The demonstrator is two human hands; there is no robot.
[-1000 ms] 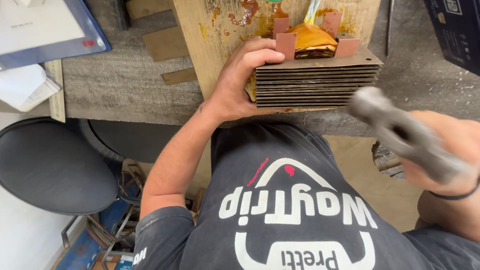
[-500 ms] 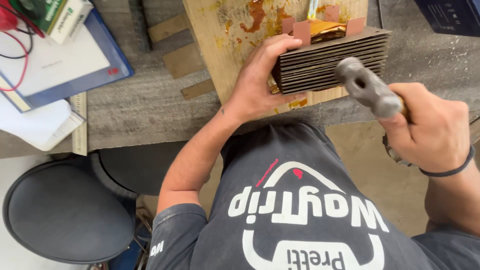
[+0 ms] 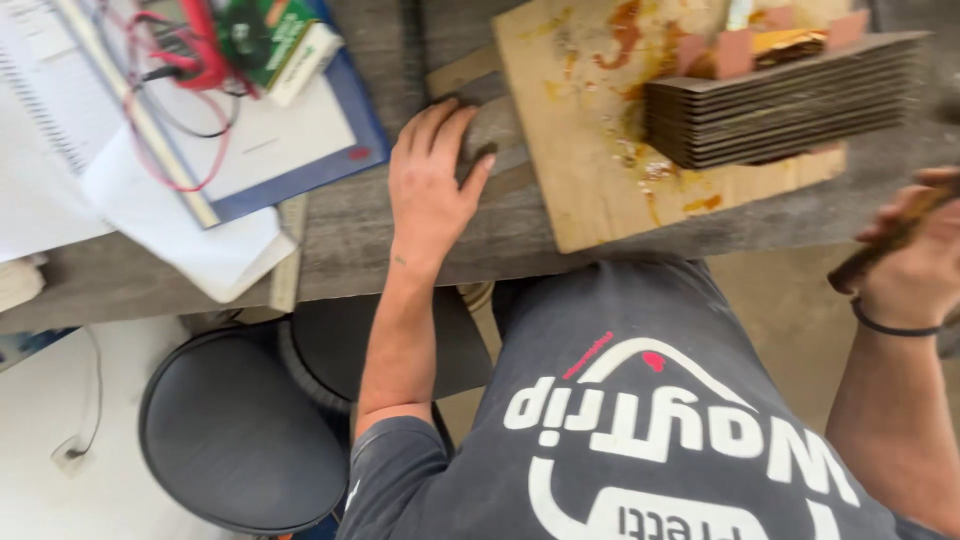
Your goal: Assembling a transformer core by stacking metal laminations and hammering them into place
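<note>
A stool (image 3: pixel 240 440) stands below the table's (image 3: pixel 380 250) near edge; papers (image 3: pixel 150 190) lie at its left. The left hand (image 3: pixel 432 185) rests flat, fingers open, on a small wood piece (image 3: pixel 490 130), steadying it. A stained board (image 3: pixel 610 170) carries a stack of plates (image 3: pixel 780 100). The right hand (image 3: pixel 915 265), off the table's right, grips a wooden handle (image 3: pixel 885 240).

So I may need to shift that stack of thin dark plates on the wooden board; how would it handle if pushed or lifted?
The stack of thin dark plates looks like metal, so probably heavy for its size. It is made of many separate layers with edges slightly uneven, so a sideways push might fan them apart. It sits flat on the stained wooden board, so tipping seems unlikely.
</note>
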